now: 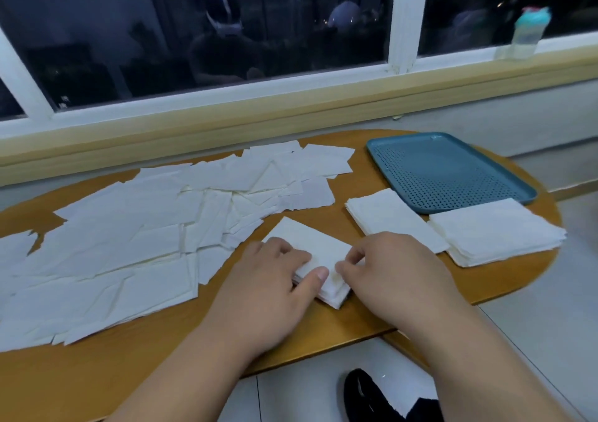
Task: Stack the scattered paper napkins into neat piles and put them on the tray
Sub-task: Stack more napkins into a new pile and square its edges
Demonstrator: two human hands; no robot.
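Near the tabletop's point(323, 331) front edge, left hand point(268, 279) and right hand point(388, 269) pinched one napkin pile point(310, 243) — tray point(517, 191) at the far right corner.

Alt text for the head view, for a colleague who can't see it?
The left hand and right hand grip a small napkin pile on a wooden table. Two finished piles lie to its right, before a teal tray holding no napkins; loose napkins cover the left.
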